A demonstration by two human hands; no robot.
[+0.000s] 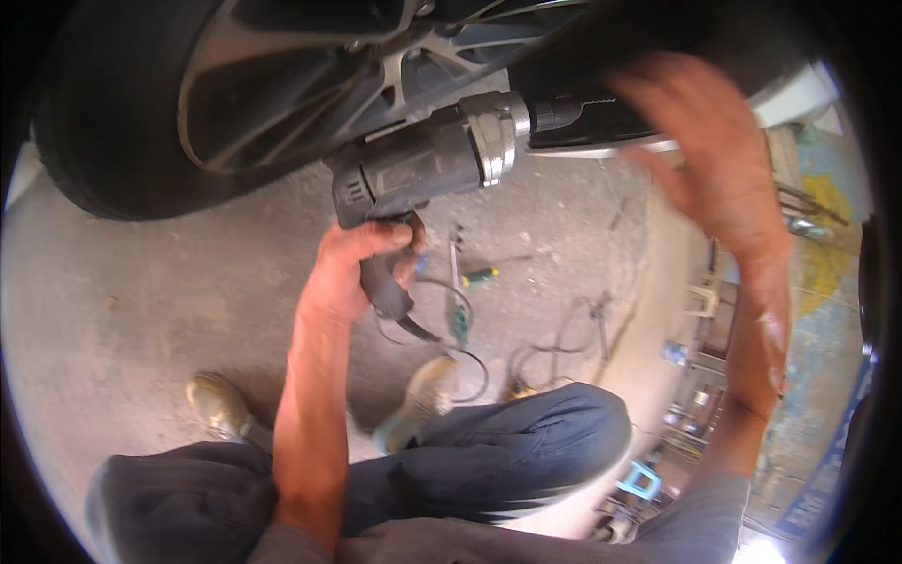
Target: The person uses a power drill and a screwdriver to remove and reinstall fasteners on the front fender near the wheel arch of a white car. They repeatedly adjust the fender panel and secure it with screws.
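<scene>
My left hand (pixel 362 258) is wrapped round the handle of a dark grey power drill (pixel 423 162) with a silver front collar. From its black chuck (pixel 556 114) a thin drill bit (pixel 598 101) points right. Just past the bit's tip, my right hand (pixel 709 141) is raised with its fingers apart, blurred by motion, and I see nothing in it. Behind the drill stands a car wheel (pixel 393 66) with a black tyre (pixel 103 132). A dark body panel with a pale lower edge (pixel 601 150) lies beyond the chuck.
A cable (pixel 479 362) runs from the drill's handle down to the concrete floor (pixel 169 301). Below the drill lie a screwdriver with a green-yellow handle (pixel 480 276) and another green-handled tool (pixel 460 324). More cable (pixel 559 350) is at the right, near a cluttered shelf (pixel 695 404).
</scene>
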